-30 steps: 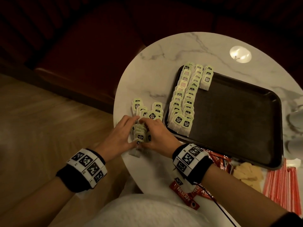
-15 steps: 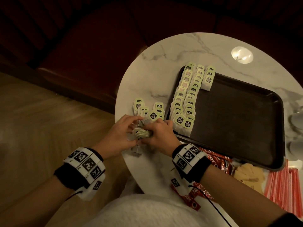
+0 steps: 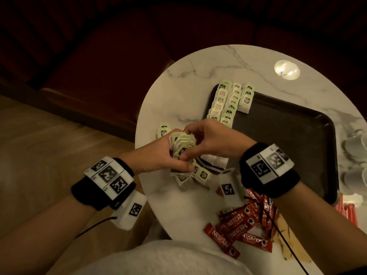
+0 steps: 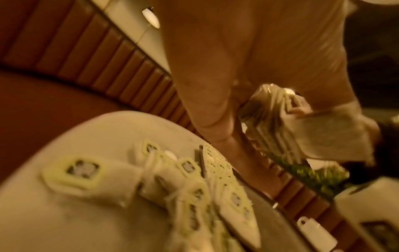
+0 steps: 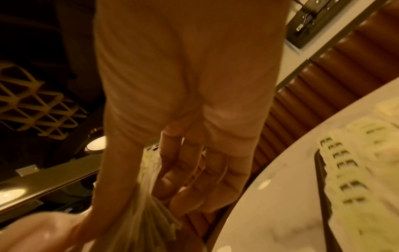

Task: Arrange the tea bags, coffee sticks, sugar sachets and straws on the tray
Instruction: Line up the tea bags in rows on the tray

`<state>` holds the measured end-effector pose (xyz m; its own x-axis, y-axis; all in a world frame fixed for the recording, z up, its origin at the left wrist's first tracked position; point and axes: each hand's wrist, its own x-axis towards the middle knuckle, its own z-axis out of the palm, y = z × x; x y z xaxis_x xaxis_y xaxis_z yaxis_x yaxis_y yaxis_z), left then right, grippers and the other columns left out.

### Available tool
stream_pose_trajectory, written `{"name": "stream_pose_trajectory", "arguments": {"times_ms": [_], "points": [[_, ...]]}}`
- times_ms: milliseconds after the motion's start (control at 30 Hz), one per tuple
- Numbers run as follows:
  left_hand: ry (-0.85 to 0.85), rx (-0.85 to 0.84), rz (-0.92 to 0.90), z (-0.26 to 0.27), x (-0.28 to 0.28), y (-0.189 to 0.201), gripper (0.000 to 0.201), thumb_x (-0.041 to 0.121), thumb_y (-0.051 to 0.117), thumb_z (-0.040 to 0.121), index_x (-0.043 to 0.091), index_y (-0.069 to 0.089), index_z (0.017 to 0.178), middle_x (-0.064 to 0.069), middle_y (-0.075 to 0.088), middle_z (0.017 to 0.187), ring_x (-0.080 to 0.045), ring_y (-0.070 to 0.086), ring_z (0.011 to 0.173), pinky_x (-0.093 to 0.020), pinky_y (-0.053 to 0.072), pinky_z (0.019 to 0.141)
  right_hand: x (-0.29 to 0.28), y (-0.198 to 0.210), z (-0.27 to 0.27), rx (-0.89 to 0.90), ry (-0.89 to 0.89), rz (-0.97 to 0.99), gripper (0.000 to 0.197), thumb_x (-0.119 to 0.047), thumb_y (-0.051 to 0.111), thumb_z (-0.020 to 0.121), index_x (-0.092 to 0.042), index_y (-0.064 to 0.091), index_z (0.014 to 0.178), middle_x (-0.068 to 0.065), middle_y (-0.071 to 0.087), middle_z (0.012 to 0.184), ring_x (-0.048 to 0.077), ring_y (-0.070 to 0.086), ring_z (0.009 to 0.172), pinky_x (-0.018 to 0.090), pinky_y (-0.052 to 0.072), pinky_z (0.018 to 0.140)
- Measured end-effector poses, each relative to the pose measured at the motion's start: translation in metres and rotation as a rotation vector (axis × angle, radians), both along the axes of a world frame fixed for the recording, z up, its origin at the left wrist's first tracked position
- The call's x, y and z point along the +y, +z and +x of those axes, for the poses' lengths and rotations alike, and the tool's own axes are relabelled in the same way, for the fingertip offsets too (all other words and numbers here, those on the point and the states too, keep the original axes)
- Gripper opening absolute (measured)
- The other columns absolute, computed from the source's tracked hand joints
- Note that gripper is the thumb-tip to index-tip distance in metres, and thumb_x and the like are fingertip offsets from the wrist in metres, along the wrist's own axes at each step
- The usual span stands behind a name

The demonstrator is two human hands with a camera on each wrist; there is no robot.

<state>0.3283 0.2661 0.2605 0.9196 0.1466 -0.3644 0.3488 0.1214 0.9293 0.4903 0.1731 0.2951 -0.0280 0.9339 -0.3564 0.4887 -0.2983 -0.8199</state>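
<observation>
Both hands hold one stack of pale green tea bags [image 3: 181, 146] lifted above the table's left edge. My left hand [image 3: 170, 157] grips the stack from below and the left, thumb across its front. My right hand [image 3: 200, 133] pinches its top from the right. The same stack [image 4: 278, 119] shows in the left wrist view and as a fanned stack [image 5: 151, 201] in the right wrist view. Loose tea bags [image 3: 198, 174] lie on the table under the hands. Rows of tea bags [image 3: 228, 102] fill the left side of the dark tray [image 3: 297, 139]. Red coffee sticks [image 3: 242, 225] lie near me.
The round marble table [image 3: 178, 92] ends just left of the hands. Red straws [image 3: 347, 211] lie at the right edge, tan sugar sachets [image 3: 286, 241] beside the coffee sticks. White cups [image 3: 355, 147] stand at far right. A red upholstered bench [image 3: 99, 56] curves behind the table.
Both hands have risen from the table with the gathered stack of tea bags, and the stack is now held up between them. The head view has shifted closer.
</observation>
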Motion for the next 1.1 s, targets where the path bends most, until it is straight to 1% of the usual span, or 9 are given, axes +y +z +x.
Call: {"name": "stream_pose_trajectory", "arguments": {"times_ms": [133,233,333,467,600,700,767,900,1100], "points": [[0.103,-0.031,-0.26,0.011,-0.009,0.001,0.036,-0.007,0.065,0.082,0.007,0.054,0.113,-0.013,0.069,0.105,-0.032,0.069,0.099,-0.036,0.057,0.082,-0.002,0.009,0.014,0.014,-0.063,0.041,0.035,-0.02,0.084,0.075,-0.013,0.067,0.105,-0.001,0.07,0.085,0.0,0.061,0.07,0.014,0.047,0.065],[0.228,-0.047,-0.328,0.019,-0.012,0.001,0.035,0.0,0.068,0.075,0.008,0.06,0.109,-0.01,0.071,0.102,-0.025,0.069,0.098,-0.033,0.057,0.083,-0.009,0.003,0.021,0.047,-0.192,0.108,0.044,-0.024,0.084,0.076,-0.018,0.063,0.114,0.002,0.068,0.099,0.012,0.064,0.088,0.024,0.053,0.073],[0.275,-0.07,-0.286,0.027,-0.011,0.0,0.041,0.004,0.074,0.076,0.014,0.063,0.114,-0.013,0.068,0.117,-0.027,0.065,0.111,-0.041,0.053,0.094,-0.016,-0.004,0.021,0.081,-0.299,0.14,0.042,-0.032,0.08,0.079,-0.021,0.064,0.117,-0.001,0.066,0.105,0.014,0.063,0.094,0.029,0.053,0.08],[0.276,-0.043,-0.24,0.035,-0.01,-0.002,0.034,0.006,0.072,0.075,0.016,0.069,0.107,-0.019,0.068,0.114,-0.035,0.064,0.11,-0.051,0.048,0.1,-0.021,-0.008,0.018,0.073,-0.324,0.183,0.023,-0.03,0.076,0.084,-0.019,0.07,0.103,-0.007,0.068,0.092,0.007,0.06,0.081,0.026,0.05,0.073],[0.239,-0.043,-0.154,0.039,-0.011,0.003,0.025,-0.002,0.07,0.081,0.011,0.068,0.102,-0.013,0.071,0.101,-0.026,0.067,0.097,-0.043,0.052,0.092,-0.026,-0.003,0.021,0.079,-0.298,0.169,0.01,-0.026,0.072,0.088,-0.018,0.071,0.095,-0.002,0.065,0.081,0.0,0.054,0.064,0.033,0.047,0.061],[0.23,-0.064,-0.102,0.042,-0.01,0.007,0.032,-0.004,0.074,0.075,0.014,0.065,0.1,-0.007,0.069,0.094,-0.019,0.066,0.09,-0.036,0.054,0.086,-0.026,-0.002,0.025,0.118,-0.275,0.135,0.017,-0.025,0.071,0.089,-0.013,0.071,0.1,0.012,0.07,0.091,0.023,0.064,0.076,0.05,0.053,0.072],[0.239,-0.086,-0.096,0.044,-0.009,0.009,0.043,0.001,0.077,0.068,0.013,0.06,0.106,-0.01,0.065,0.098,-0.02,0.064,0.092,-0.036,0.053,0.087,-0.024,-0.002,0.026,0.175,-0.285,0.103,0.018,-0.022,0.071,0.089,-0.008,0.07,0.101,0.017,0.071,0.094,0.025,0.065,0.078,0.047,0.052,0.076],[0.245,-0.072,-0.169,0.051,-0.013,0.009,0.026,-0.01,0.063,0.082,0.004,0.059,0.104,-0.014,0.065,0.097,-0.025,0.064,0.092,-0.032,0.057,0.081,-0.019,-0.002,0.027,0.168,-0.347,0.099,0.018,-0.018,0.073,0.088,-0.006,0.068,0.1,0.008,0.069,0.086,0.008,0.061,0.072,0.022,0.05,0.066],[0.34,-0.009,-0.25,0.056,-0.014,0.008,0.022,-0.007,0.054,0.091,0.001,0.059,0.111,-0.016,0.069,0.095,-0.023,0.07,0.082,-0.029,0.059,0.065,-0.021,-0.009,0.025,-0.008,-0.472,0.182,0.034,-0.033,0.074,0.086,-0.025,0.061,0.117,-0.006,0.062,0.109,0.009,0.06,0.092,0.021,0.051,0.081]]}}
